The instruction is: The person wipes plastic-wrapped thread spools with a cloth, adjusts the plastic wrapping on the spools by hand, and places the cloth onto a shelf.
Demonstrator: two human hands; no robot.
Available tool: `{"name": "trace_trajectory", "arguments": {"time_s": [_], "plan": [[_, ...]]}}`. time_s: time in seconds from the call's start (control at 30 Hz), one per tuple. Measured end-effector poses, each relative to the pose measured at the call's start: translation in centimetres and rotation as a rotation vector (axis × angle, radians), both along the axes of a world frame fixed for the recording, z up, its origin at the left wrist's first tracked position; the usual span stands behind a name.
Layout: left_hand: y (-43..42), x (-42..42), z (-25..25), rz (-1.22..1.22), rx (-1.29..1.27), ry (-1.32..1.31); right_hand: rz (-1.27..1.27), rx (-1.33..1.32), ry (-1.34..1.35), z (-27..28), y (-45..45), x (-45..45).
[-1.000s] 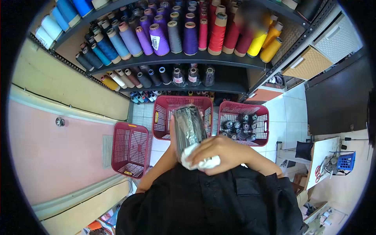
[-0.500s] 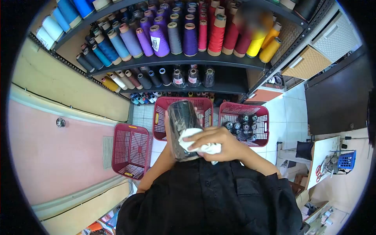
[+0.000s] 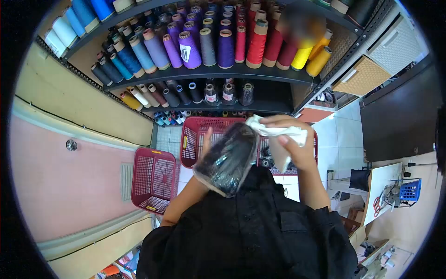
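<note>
A black thread cone in clear plastic wrap [image 3: 226, 160] is held tilted in front of my chest. My left hand [image 3: 206, 143] grips it from behind and the left side, so most of that hand is hidden and only some fingers show. In my right hand [image 3: 299, 148], a crumpled white cloth [image 3: 278, 132] is pinched between thumb and fingers. The cloth's left end is close to the cone's upper right end; whether they touch is hard to tell.
Shelves [image 3: 186, 74] of coloured thread cones stand ahead. Below are a middle red basket [image 3: 188, 151], a right red basket [image 3: 317, 146] with wrapped cones and a left red basket [image 3: 155, 179]. A white table [image 3: 383, 190] with scissors [image 3: 377, 206] is at right.
My right hand has moved up and right with the cloth, off the cone's front. The cone has tilted, its upper end swinging right and its lower end left.
</note>
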State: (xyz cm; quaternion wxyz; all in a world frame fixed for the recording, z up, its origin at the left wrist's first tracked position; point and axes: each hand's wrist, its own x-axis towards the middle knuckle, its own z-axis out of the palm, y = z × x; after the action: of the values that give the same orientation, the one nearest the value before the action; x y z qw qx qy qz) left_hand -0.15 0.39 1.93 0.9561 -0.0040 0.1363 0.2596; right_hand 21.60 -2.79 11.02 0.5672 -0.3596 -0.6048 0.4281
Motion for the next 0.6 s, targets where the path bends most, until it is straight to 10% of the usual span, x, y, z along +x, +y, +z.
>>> {"name": "trace_trajectory", "arguments": {"time_s": [0.17, 0.43, 0.6], "plan": [[-1.3, 1.1, -4.1, 0.116, 0.034, 0.195, -0.036, -0.006, -0.525, -3.4, 0.9, -3.5], [-0.9, 0.1, -4.3, 0.131, 0.129, 0.305, 0.56, 0.024, -0.412, -1.5, -2.5, -5.0], [-1.3, 0.9, -3.1, 0.185, 0.091, 0.296, -0.083, 0.061, -0.332, -1.6, 1.8, -3.0]]}}
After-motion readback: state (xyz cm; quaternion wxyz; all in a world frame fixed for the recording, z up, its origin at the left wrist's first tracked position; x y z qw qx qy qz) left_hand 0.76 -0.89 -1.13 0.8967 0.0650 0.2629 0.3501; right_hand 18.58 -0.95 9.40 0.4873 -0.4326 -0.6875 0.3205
